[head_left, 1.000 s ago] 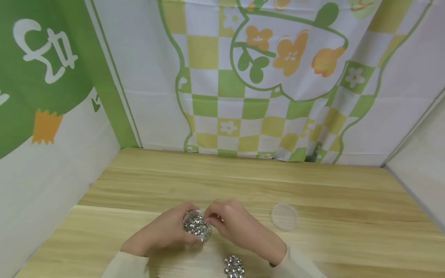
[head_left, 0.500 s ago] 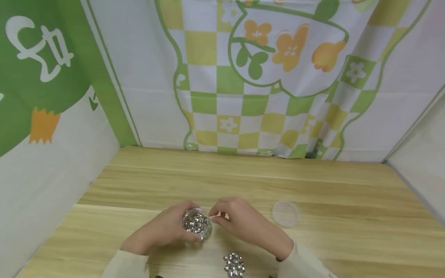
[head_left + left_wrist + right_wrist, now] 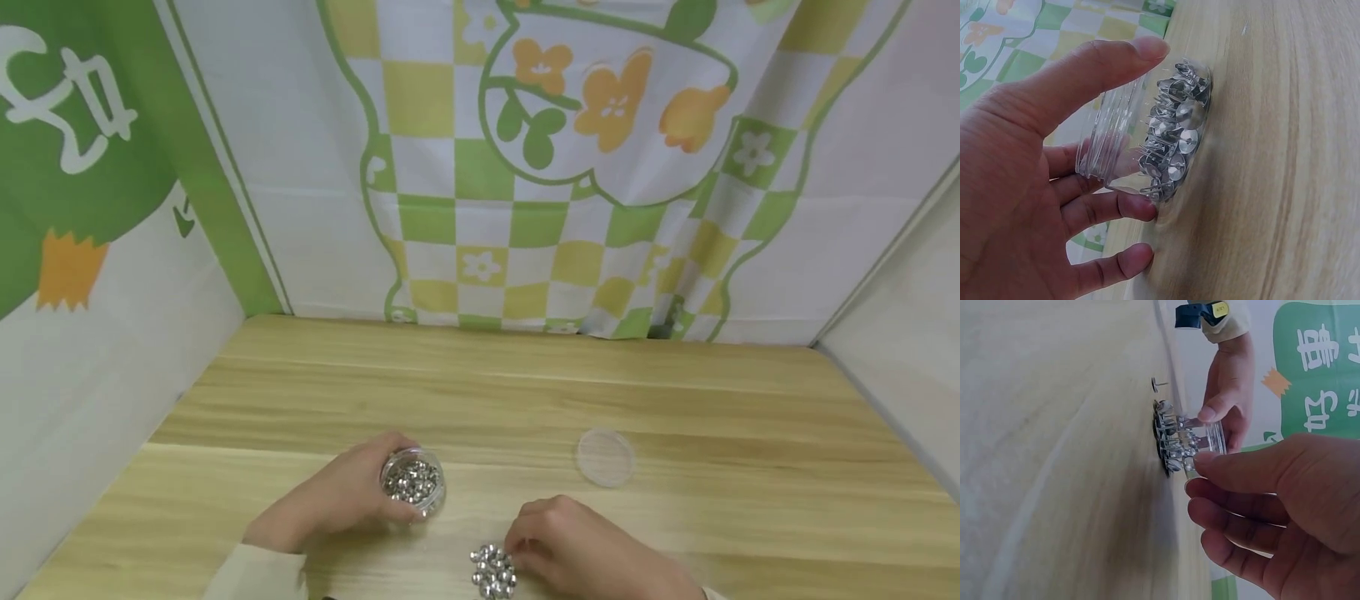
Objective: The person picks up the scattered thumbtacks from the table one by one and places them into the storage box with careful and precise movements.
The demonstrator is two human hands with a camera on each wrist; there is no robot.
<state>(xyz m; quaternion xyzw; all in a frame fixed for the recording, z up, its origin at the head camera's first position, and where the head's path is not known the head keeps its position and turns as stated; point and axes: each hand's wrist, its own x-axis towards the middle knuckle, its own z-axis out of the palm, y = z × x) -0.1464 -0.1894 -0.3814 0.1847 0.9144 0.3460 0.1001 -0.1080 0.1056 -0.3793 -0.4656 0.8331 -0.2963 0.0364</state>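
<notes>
My left hand (image 3: 358, 486) grips a clear round jar (image 3: 1113, 140), thumb on one side and fingers on the other. Silver thumbtacks (image 3: 1175, 134) lie in its lower part, and the top is uncovered. To the right and nearer me, more silver thumbtacks (image 3: 493, 573) stand in a tight cluster on the table, points up in the right wrist view. Beside that cluster is my right hand (image 3: 585, 550), its thumb and forefinger pinched together. A small shiny thumbtack (image 3: 1189, 464) shows at those fingertips, partly hidden by the thumb.
A clear round lid (image 3: 605, 457) lies flat on the wooden table (image 3: 712, 433), right of the jar. One thumbtack (image 3: 1156, 384) stands slightly apart from the cluster. Printed cloth (image 3: 480, 200) hangs behind the table, and a green and white panel (image 3: 90, 208) rises at left.
My right hand has left the jar's rim and come down toward me to the right side of the thumbtack cluster. The left hand keeps hold of the jar in nearly the same place.
</notes>
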